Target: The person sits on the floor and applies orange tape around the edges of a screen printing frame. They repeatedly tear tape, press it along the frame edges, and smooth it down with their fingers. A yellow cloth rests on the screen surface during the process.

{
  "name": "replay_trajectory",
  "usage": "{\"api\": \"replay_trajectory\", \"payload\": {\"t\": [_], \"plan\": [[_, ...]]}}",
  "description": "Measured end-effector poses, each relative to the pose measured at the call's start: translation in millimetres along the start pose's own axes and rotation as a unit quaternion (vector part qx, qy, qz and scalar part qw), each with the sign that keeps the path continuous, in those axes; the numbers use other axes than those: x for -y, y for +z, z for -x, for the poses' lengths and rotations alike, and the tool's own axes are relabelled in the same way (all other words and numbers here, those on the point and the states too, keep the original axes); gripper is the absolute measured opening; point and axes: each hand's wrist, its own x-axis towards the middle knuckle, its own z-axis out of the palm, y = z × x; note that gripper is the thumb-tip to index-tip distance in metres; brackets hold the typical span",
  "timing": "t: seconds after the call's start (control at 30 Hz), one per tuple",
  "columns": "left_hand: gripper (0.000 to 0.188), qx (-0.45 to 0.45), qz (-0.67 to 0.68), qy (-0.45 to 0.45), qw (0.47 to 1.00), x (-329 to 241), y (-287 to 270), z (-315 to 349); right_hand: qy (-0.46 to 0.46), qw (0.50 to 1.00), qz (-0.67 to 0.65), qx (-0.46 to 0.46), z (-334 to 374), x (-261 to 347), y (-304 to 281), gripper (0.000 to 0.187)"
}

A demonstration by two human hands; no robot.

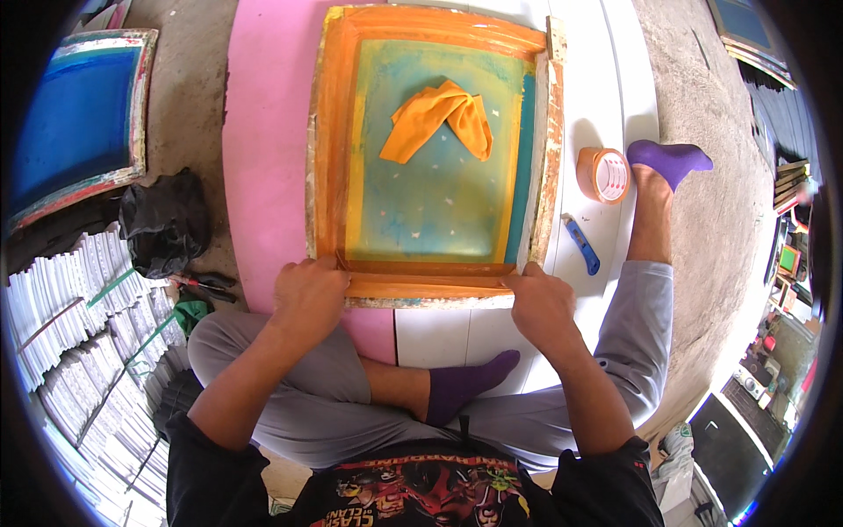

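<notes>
A screen-printing frame (332, 149) with an orange-stained wooden border lies flat in front of me, its mesh (421, 211) blue-green and yellowish. Along its near side stretches a strip of brown tape (421, 270), where the mesh meets the wood. My left hand (311, 294) is closed with its fingertips at the strip's left end. At the right end, my right hand (543, 303) pinches the tape in curled fingers. A crumpled orange cloth (443, 123) rests on the far part of the mesh.
A brown tape roll (604, 176) and a blue utility knife (581, 246) lie right of the frame, near my purple-socked foot (667, 160). The frame rests on pink and white boards (263, 149). Stacked white paper bundles (97, 334), a black bag (165, 224) and a blue screen (79, 119) are left.
</notes>
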Motion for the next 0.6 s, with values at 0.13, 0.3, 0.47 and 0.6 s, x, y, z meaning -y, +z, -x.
{"api": "replay_trajectory", "payload": {"t": [0.13,0.3,0.47,0.6], "plan": [[0.013,0.017,-0.014,-0.001,1.0,-1.7,1.2,-2.3,0.003,0.999,0.037,0.009,-3.8,1.5,4.0,0.039],[0.016,0.053,-0.022,0.006,0.998,-2.8,-2.0,-4.3,-0.007,0.998,0.053,0.021,-2.6,3.7,1.6,0.038],[0.014,0.079,-0.017,-0.005,0.997,-0.6,-1.3,-9.6,-0.011,0.998,0.043,0.033,-3.2,4.5,-2.3,0.027],[0.012,0.096,-0.006,0.001,0.995,0.7,-10.5,-15.7,-0.017,0.999,0.039,0.034,-3.8,3.3,-2.7,0.024]]}}
